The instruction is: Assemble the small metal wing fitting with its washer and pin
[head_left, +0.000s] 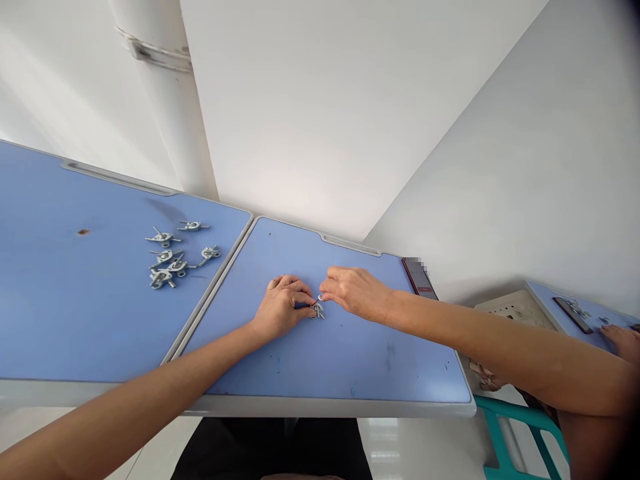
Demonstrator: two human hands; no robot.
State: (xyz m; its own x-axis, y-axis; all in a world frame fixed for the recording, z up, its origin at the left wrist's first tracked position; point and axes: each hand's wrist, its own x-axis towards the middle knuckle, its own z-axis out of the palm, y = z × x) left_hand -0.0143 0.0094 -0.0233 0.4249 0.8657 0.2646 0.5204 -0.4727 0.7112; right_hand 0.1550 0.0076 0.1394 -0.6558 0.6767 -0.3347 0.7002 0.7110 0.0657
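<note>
On the right-hand blue table lies a small silver metal fitting [318, 311] with thin prongs, possibly a small valve. My left hand [284, 307] pinches it from the left between thumb and fingers. From the right, my right hand [353, 291] has its fingers closed at the top of the fitting. A tiny whitish piece [321, 298] shows at those fingertips, too small to name. Several similar silver fittings [179, 265] lie in a loose group on the left-hand blue table [75, 307].
A gap with grey edging [213, 293] divides the two tables. A dark, red-edged phone-like object [419, 278] lies at the far right corner. At right stand a teal stool [520, 417] and another blue table, where another person's hand [623, 340] rests near metal parts.
</note>
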